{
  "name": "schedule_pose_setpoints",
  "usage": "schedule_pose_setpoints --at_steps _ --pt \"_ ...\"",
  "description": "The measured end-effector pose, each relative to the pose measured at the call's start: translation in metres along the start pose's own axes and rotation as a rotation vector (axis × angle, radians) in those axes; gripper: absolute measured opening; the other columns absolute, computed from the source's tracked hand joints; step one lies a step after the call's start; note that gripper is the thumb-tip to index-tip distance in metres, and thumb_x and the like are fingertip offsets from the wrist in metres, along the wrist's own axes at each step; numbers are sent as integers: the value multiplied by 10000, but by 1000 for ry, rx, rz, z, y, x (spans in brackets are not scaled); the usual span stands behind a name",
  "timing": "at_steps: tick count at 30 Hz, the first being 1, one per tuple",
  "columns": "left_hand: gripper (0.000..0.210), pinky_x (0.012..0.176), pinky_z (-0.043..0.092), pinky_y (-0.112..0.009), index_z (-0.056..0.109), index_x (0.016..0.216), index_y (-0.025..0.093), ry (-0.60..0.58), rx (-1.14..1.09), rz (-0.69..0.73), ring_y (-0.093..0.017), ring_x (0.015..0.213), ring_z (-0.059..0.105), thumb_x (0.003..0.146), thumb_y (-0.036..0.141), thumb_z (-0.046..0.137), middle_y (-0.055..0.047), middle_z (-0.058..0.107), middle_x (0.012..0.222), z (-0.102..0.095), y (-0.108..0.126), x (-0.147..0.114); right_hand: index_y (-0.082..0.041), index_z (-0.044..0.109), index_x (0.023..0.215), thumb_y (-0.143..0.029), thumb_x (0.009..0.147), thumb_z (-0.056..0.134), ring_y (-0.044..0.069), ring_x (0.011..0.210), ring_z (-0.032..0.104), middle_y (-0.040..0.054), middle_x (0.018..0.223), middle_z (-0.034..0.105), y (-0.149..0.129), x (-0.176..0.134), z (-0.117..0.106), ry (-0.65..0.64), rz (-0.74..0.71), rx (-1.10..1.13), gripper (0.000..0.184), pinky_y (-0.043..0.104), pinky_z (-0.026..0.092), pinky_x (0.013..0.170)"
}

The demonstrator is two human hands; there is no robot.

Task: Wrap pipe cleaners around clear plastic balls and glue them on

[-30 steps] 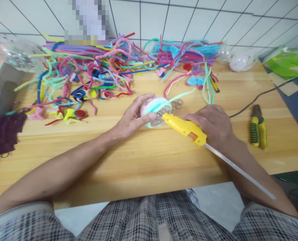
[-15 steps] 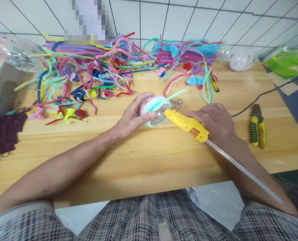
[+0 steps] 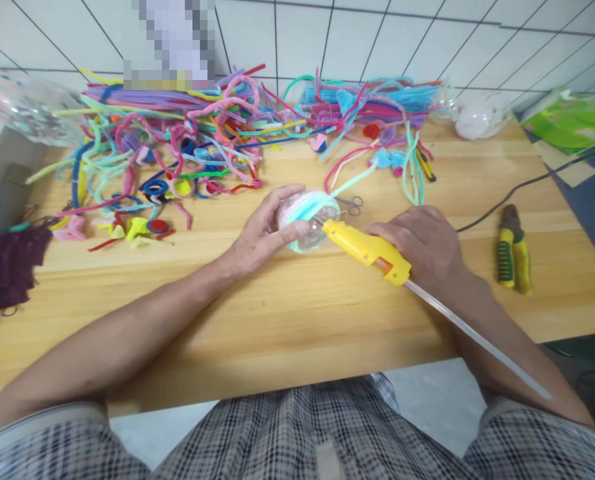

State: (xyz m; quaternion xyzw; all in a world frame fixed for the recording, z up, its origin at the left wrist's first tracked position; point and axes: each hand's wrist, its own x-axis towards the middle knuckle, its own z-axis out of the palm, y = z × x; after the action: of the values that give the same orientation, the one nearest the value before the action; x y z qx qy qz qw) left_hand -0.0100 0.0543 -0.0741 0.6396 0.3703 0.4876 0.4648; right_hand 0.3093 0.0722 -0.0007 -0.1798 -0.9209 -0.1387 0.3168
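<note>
Left hand (image 3: 262, 233) clasps the pipe-cleaner-wrapped clear ball (image 3: 305, 205) at mid-counter (image 3: 257, 320); right hand (image 3: 422, 243) grips the yellow hot-glue gun (image 3: 360, 248), nozzle (image 3: 319, 220) near the left thumb (image 3: 295, 231). Assessed risk: a slip of the gun could burn that thumb.

White tile wall (image 3: 367, 40) with dark joints behind a pale wooden table (image 3: 277, 313), grey floor (image 3: 427, 413) below its near edge.

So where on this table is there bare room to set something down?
One bare patch of table lies on the near side of the ball and glue gun; another, between the pliers and the table's right edge. The back is crowded, mostly with pipe cleaners.
</note>
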Motion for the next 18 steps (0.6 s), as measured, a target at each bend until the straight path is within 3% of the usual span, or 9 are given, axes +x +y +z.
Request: schedule_pose_setpoints --at_steps 5,10,18 --pt "737 1227 605 -468 628 1561 286 4 -14 6 -318 1408 721 1001 706 858 -110 733 1551 0 0 1 -268 722 1407 -353 1193 604 259 807 643 44 900 767 1 -6 3 6 67 42 259 435 449 788" --pt "754 1228 610 -464 628 1562 276 2 -13 9 -320 1411 720 994 714 862 -111 733 1540 1 0 1 -209 723 1336 -393 1205 592 240 795 635 51 876 766 -1 -4 4 4 15 20 261 416 460 781" --pt "741 1208 624 -464 634 1570 279 7 -9 4 -320 1392 727 1001 698 858 -110 737 1544 1 0 0 -235 700 1347 -390 1204 580 238 811 648 48 901 794 -2 -5 4 -29 22 0 243 416 474 785"
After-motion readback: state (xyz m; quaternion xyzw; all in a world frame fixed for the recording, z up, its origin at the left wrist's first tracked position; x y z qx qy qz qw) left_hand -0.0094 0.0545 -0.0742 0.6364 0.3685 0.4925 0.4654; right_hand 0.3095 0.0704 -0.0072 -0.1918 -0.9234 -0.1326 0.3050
